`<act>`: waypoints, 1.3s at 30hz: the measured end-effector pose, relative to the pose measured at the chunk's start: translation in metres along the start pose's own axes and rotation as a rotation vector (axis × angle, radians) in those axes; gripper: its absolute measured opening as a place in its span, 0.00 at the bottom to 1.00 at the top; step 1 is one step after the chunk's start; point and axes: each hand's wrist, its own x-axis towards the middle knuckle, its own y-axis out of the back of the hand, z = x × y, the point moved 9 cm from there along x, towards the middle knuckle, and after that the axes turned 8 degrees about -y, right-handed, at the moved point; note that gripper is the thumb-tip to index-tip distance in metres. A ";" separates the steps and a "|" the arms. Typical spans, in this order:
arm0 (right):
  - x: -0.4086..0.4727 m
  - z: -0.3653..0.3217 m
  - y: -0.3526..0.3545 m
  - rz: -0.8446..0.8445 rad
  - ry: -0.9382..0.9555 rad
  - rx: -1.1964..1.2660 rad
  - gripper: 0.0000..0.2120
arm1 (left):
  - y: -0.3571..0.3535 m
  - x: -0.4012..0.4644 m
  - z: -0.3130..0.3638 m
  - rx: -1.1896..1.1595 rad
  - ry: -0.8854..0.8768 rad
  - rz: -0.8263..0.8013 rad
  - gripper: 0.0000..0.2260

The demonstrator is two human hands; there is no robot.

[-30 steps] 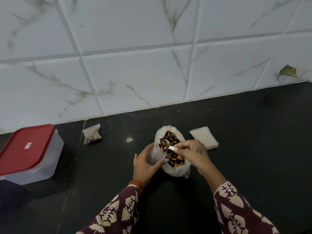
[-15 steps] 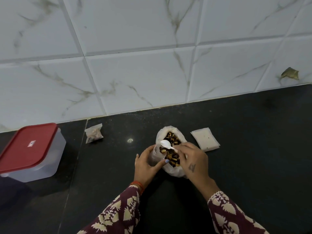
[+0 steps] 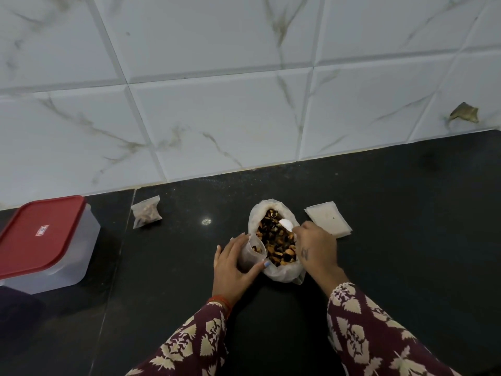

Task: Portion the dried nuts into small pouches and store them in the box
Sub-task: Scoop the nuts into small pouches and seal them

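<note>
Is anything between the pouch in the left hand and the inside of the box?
Yes. The red lid is on the box, covering it. The counter between the pouch and box shows nothing else.

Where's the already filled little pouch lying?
The filled pouch lies on the black counter near the tiled wall, between the red-lidded box and the nut bag.
</note>
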 end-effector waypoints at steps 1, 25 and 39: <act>0.001 -0.005 -0.002 -0.023 0.024 -0.025 0.06 | 0.000 0.000 -0.001 0.003 -0.003 -0.001 0.31; 0.015 -0.024 -0.001 -0.194 0.188 -0.120 0.14 | -0.003 0.001 -0.001 0.049 -0.018 -0.029 0.32; 0.005 -0.018 0.002 -0.224 0.224 -0.051 0.14 | -0.004 0.000 -0.001 0.072 -0.011 -0.050 0.35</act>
